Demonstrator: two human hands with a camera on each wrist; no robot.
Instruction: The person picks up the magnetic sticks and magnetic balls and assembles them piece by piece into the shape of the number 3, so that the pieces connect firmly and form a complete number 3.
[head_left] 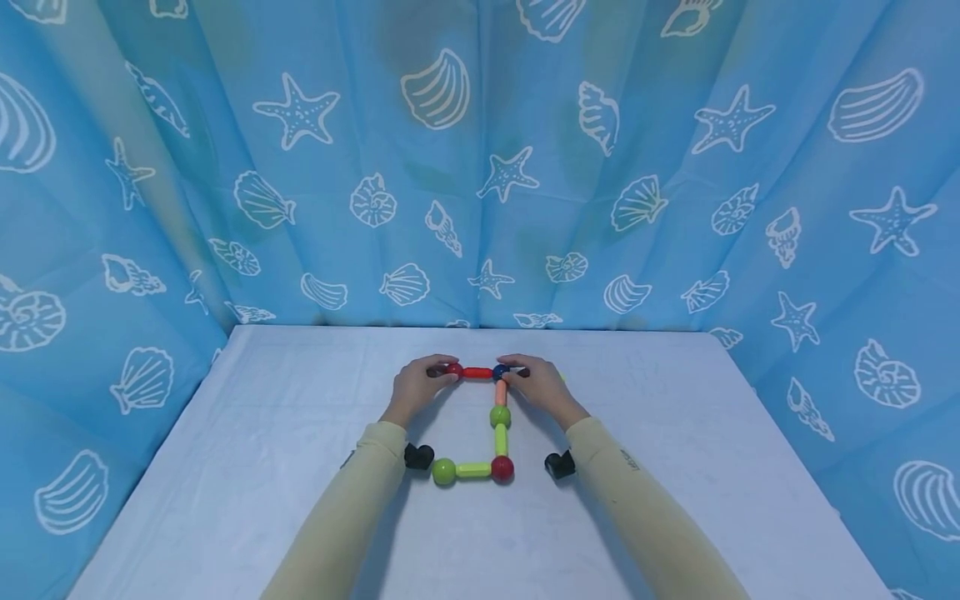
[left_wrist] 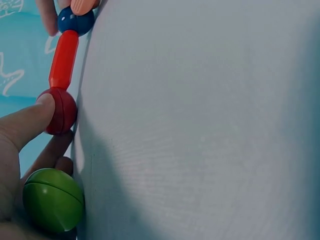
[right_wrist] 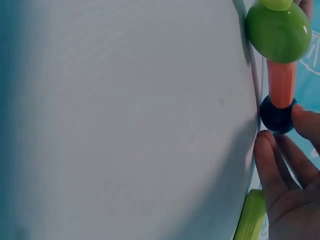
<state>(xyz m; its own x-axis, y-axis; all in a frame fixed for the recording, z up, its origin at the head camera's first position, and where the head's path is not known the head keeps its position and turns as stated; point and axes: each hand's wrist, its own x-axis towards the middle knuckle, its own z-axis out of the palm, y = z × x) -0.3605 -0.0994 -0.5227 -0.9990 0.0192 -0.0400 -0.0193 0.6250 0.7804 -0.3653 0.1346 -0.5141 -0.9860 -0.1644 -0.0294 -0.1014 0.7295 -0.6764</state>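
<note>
At the far end of a chain of balls and rods, my left hand (head_left: pixel 414 388) pinches a red ball (left_wrist: pixel 62 111) between thumb and fingers. A red rod (head_left: pixel 477 373) joins it to a blue ball (head_left: pixel 500 372). My right hand (head_left: pixel 546 387) grips that blue ball with its thumb and fingers. From the blue ball an orange rod (right_wrist: pixel 282 84) runs toward me to a green ball (head_left: pixel 500 416). A lime rod (head_left: pixel 501 440) continues to a dark red ball (head_left: pixel 502 468), then another lime rod (head_left: pixel 474 471) turns left to a second green ball (head_left: pixel 444 472).
The white table (head_left: pixel 225 467) ends in front of a blue curtain (head_left: pixel 480 167) printed with shells and starfish. Beyond my right hand a lime rod (right_wrist: pixel 251 215) lies on the table, mostly hidden in the head view. Black wrist cameras (head_left: pixel 560 465) hang beneath both forearms.
</note>
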